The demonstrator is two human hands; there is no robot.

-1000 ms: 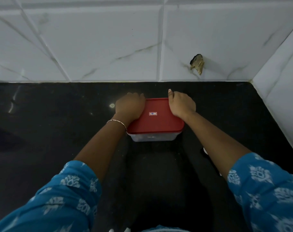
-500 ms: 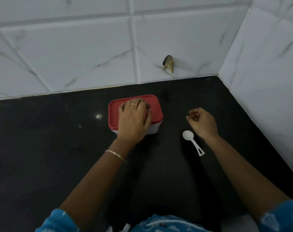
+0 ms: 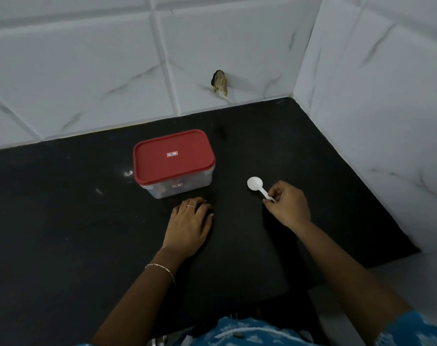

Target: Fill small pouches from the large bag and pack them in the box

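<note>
Black counter below white tiles bears the red-lidded box at its middle, rigid and probably light, best gripped at both ends; left hand rests slack and empty just nearer, right hand pinches the white spoon by its handle

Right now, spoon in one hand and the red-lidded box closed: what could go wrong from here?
1. The right hand pinches the small white plastic spoon only at its handle end; a loaded bowl might tip or slip.
2. The red lid sits on the clear plastic box, and the left hand rests on the black counter, not on it; prying one-handed could slide it.
</note>
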